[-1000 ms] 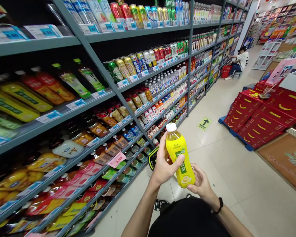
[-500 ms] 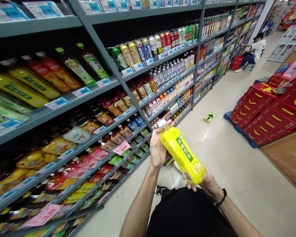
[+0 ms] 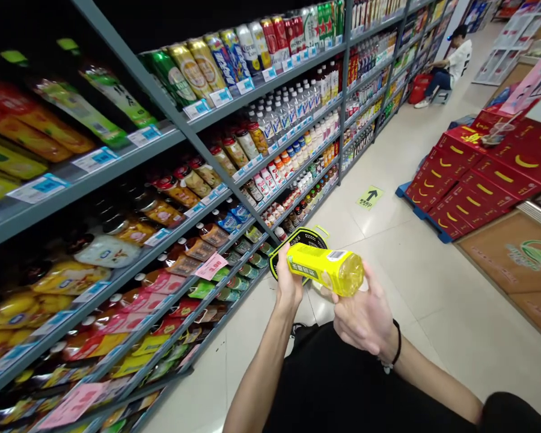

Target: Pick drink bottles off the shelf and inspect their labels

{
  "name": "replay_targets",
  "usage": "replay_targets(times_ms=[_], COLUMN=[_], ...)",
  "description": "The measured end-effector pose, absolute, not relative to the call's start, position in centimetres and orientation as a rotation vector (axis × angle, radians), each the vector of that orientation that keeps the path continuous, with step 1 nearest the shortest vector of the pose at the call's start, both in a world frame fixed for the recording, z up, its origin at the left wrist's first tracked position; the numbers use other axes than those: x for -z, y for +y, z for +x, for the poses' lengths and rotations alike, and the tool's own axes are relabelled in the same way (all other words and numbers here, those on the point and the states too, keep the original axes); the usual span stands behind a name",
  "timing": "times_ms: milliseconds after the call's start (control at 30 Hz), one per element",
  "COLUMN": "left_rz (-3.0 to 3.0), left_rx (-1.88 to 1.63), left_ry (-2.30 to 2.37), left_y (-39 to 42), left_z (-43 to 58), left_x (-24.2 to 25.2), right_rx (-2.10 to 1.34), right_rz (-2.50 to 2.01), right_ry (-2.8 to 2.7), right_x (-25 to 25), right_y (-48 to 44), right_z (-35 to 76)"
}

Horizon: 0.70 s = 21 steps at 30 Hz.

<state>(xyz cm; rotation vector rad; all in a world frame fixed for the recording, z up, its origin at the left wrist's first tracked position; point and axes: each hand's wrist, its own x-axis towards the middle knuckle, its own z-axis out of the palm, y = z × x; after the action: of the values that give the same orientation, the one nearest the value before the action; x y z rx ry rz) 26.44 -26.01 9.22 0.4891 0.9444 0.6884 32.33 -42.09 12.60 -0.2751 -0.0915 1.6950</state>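
Yellow bottle (image 3: 320, 266), tilted, between left hand (image 3: 289, 279), clamped on its cap end, and right hand (image 3: 363, 316), at its base, grip unclear. Handling advice: left firm, base supported, turn slowly.

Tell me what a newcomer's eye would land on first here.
Probably the bright yellow plastic bottle in the lower middle, tilted base toward the camera, with the left hand holding its far end and the right hand by its base. Next, the stack of red cardboard boxes with yellow curved marks at right, on a blue pallet. Then the grey metal shelves of colourful drinks filling the left side.
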Motion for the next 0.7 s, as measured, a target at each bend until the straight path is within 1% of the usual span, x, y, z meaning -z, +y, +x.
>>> replay_targets(times_ms=[133, 267, 367, 500, 600, 700], left_rz=[0.49, 0.446, 0.382, 0.339, 0.375, 0.39], left_rx=[-0.588, -0.563, -0.547, -0.49, -0.492, -0.554], left_ry=[0.951, 0.927, 0.899, 0.823, 0.715, 0.61], left_y=[-26.7, -27.2, -27.0, -25.4, -23.9, -22.5], left_z=[26.3, 26.5, 26.7, 26.6, 26.4, 26.1], left_x=[-7.7, -5.7, -5.2, -6.2, -6.9, -7.1], right_rx=[-1.629, -1.591, -1.664, -1.762, -1.62, -1.404], right_rz=[-0.217, -0.242, -0.323, -0.633, -0.915, -1.079], right_ry=[0.004, 0.11, 0.097, 0.008, -0.009, -0.063], right_x=[-13.4, -13.7, -14.1, -14.6, -13.8, -11.5], right_y=[-41.7, -41.3, -41.0, -41.3, -41.9, -42.4], right_z=[32.0, 32.1, 32.1, 31.3, 30.3, 29.7])
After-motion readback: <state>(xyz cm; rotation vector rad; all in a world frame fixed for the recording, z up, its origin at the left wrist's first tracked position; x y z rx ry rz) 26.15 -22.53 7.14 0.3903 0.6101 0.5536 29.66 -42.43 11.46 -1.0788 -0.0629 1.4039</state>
